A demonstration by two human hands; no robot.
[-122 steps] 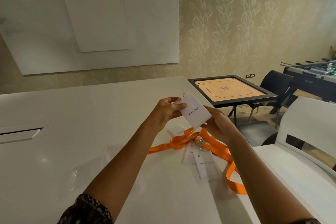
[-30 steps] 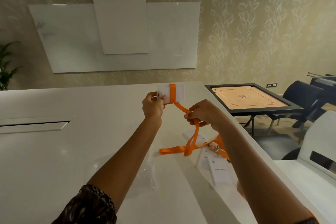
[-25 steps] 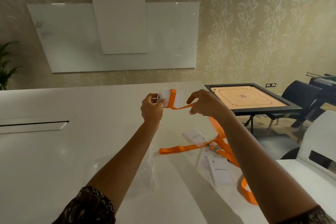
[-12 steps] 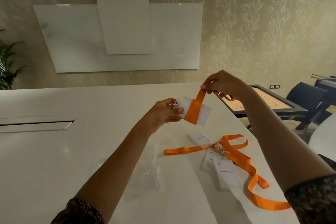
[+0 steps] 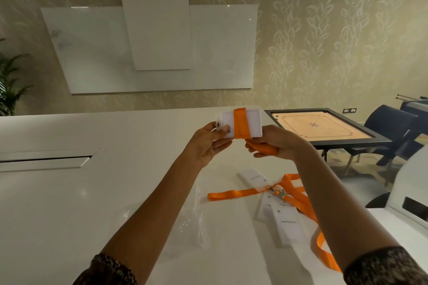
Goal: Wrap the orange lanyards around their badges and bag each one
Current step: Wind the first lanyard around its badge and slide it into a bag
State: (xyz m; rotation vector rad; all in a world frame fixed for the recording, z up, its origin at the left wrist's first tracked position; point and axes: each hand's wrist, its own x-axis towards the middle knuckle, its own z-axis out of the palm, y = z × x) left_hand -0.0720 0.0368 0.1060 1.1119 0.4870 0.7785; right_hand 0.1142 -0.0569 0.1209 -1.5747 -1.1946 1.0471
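Two hands wind an orange lanyard around a white badge, held up above a white table (image 5: 69, 203).

On the table lie clear bags (image 5: 196, 220), near the person's left arm, and more badges (image 5: 288, 227) with loose orange lanyards (image 5: 231, 195). The left hand (image 5: 206, 143) pinches the raised badge (image 5: 253, 126) at its clip end, thumb on its face. The right hand (image 5: 275, 143) curls closed on the slack lanyard (image 5: 240, 126) below it. If that tension drops, the wound turns would likely slip and unravel.
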